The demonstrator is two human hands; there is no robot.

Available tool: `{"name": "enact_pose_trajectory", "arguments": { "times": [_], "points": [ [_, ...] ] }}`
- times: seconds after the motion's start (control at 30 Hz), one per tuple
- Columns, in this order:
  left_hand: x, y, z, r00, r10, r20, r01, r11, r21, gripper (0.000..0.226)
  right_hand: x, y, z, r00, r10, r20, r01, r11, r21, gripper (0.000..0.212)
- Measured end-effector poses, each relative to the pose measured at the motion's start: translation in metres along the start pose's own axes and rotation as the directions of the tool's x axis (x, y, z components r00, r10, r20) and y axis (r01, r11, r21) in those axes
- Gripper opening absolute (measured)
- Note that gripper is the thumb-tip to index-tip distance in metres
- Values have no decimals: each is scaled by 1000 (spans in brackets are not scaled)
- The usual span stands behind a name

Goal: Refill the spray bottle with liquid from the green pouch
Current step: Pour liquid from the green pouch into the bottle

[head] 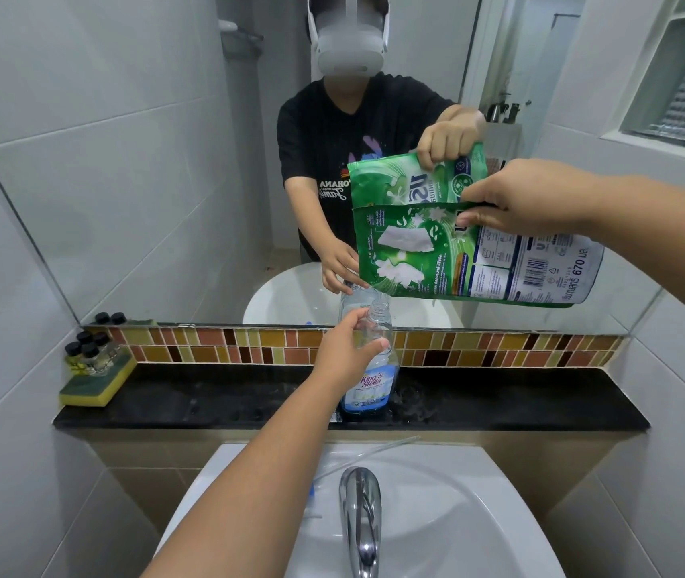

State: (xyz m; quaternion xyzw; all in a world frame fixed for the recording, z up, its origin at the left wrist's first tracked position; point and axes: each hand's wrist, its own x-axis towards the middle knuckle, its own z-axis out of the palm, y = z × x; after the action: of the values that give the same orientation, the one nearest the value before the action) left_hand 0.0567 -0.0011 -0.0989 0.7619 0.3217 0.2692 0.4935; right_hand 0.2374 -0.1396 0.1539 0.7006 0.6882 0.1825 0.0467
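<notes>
Both hands are busy over the black ledge (pixel 207 400) behind the sink (pixel 457 515). Nearest, the chrome tap (pixel 359 511) juts over the basin, with a thin clear tube (pixel 374 452) lying across the sink's back rim. On the ledge, the left hand (pixel 343 356) curls around the neck of the uncapped spray bottle (pixel 370 369), which stands upright. Above the ledge, the right hand (pixel 528 196) pinches the top edge of the green pouch (pixel 457 260), tilted so its lower corner sits right over the bottle's mouth. At the ledge's left end, small black-capped bottles (pixel 90 352) rest on a yellow-green sponge (pixel 94 385). Behind, the mirror (pixel 144 181) doubles everything.
</notes>
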Motion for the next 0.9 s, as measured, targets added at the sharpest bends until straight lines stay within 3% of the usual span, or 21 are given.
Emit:
{"name": "enact_pose_trajectory", "arguments": {
  "times": [0.9],
  "points": [
    [0, -4, 0, 1000, 9, 3, -9, 1000, 9, 61, -3, -1, -3, 1000, 15, -1, -15, 1000, -17, 36]
  ]
}}
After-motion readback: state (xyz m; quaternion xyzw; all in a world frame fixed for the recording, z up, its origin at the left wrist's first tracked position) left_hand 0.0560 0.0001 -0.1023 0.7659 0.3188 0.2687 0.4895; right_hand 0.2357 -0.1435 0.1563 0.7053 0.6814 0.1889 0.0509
